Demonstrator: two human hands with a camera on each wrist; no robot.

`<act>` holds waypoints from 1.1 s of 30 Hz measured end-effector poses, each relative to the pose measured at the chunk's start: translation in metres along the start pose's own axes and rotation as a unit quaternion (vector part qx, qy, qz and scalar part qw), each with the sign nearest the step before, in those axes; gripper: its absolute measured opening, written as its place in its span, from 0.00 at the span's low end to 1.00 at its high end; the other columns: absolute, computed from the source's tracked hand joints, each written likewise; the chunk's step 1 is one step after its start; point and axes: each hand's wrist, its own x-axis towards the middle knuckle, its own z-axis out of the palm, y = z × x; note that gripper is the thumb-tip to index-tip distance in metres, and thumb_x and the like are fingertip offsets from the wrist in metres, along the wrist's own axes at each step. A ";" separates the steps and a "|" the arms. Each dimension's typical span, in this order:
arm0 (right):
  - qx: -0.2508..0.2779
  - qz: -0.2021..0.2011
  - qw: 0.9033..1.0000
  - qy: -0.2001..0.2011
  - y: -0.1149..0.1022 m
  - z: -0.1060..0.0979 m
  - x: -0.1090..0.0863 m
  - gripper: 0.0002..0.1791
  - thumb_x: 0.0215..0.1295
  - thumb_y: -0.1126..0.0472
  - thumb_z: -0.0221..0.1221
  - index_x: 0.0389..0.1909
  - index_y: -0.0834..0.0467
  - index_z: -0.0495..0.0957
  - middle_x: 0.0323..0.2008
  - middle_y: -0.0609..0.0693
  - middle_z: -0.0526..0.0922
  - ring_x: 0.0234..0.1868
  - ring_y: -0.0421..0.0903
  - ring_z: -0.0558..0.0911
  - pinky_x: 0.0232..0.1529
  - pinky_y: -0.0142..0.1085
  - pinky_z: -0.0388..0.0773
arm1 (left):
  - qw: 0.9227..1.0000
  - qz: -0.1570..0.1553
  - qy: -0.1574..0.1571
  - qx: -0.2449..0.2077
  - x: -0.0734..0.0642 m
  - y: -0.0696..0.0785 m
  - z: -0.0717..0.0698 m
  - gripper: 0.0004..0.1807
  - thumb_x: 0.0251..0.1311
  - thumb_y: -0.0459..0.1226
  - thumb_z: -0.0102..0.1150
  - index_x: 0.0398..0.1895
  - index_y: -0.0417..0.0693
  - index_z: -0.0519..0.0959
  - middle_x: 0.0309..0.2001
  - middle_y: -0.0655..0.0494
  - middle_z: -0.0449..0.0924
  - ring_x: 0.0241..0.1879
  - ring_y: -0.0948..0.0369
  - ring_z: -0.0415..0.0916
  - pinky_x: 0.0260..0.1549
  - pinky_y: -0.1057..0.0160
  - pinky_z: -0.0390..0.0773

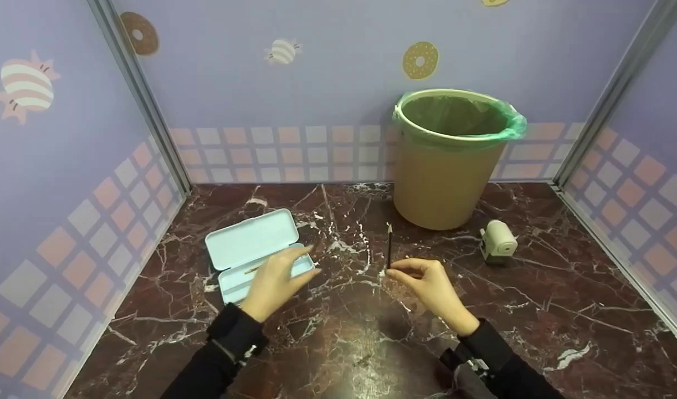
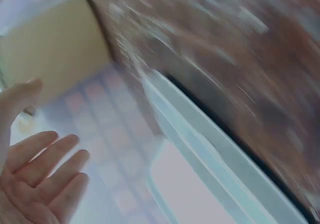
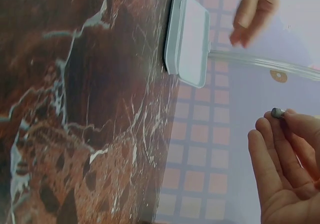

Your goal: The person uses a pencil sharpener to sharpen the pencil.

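Note:
My right hand (image 1: 430,285) pinches a dark pencil (image 1: 389,249) by its lower end between thumb and fingertips. The pencil points away from me, its pale sharpened tip at the far end. From the right wrist view, the pencil's blunt end (image 3: 276,113) shows between thumb and finger. My left hand (image 1: 275,282) hovers over the light blue pencil case (image 1: 252,239), thumb and fingers spread with nothing between them. The lid of the case stands back, and a thin yellowish stick (image 1: 252,270) lies inside, partly hidden by that hand.
A tan bin (image 1: 444,177) with a green liner (image 1: 510,124) stands at the back, right of centre. To its front right sits a cream pencil sharpener (image 1: 498,241). Patterned walls (image 1: 338,83) enclose the dark marbled table (image 1: 349,332) at the back and both sides.

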 end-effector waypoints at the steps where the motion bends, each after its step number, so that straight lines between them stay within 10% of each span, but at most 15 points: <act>1: -0.002 -0.002 1.000 -0.002 -0.001 0.000 0.000 0.12 0.64 0.60 0.68 0.44 0.63 0.88 0.41 0.58 0.92 0.35 0.35 0.87 0.38 0.25 0.82 | 1.000 0.013 0.004 -0.017 0.004 0.008 0.003 0.26 0.58 0.41 0.71 0.58 0.41 0.81 0.56 0.41 0.86 0.55 0.47 0.85 0.58 0.49 0.82; 11: -0.001 -0.024 1.000 0.000 -0.007 0.005 -0.004 0.11 0.64 0.62 0.68 0.43 0.64 0.88 0.41 0.59 0.92 0.40 0.44 0.90 0.43 0.25 0.84 | 0.986 0.039 -0.044 -0.158 0.027 0.061 0.028 0.20 0.60 0.41 0.70 0.55 0.44 0.84 0.54 0.46 0.88 0.54 0.52 0.86 0.58 0.54 0.82; 33: 0.005 -0.056 0.998 -0.019 -0.008 0.009 -0.009 0.10 0.64 0.65 0.67 0.44 0.63 0.88 0.43 0.60 0.91 0.41 0.34 0.89 0.45 0.32 0.87 | 0.956 -0.014 -0.048 -0.290 0.029 0.076 0.052 0.11 0.60 0.37 0.70 0.44 0.42 0.88 0.44 0.46 0.91 0.39 0.57 0.90 0.41 0.71 0.85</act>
